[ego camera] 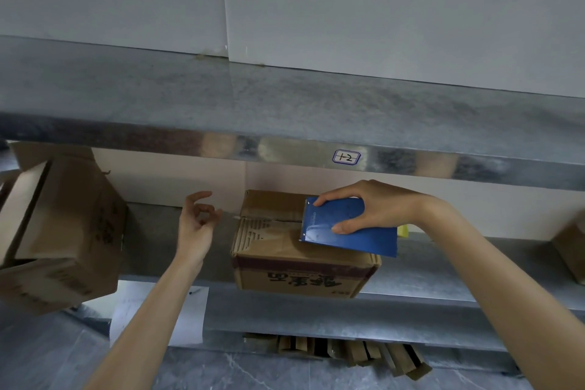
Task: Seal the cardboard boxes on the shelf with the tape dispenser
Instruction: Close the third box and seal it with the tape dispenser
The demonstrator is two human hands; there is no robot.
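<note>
A brown cardboard box point(285, 250) with dark printed characters on its front stands on the metal shelf point(443, 282). Its top flaps meet at a seam running left to right. My right hand point(370, 209) grips a blue tape dispenser point(348, 231) from above, pressing it on the right part of the box top over the seam. My left hand point(198, 222) hovers in the air left of the box with its fingers loosely curled, holding nothing.
A larger open cardboard box point(60, 231) sits tilted at the left end of the shelf. Another box point(569, 247) shows at the right edge. An upper metal shelf point(285, 111) with a label overhangs. Flattened cardboard pieces point(348, 351) lie on the floor below.
</note>
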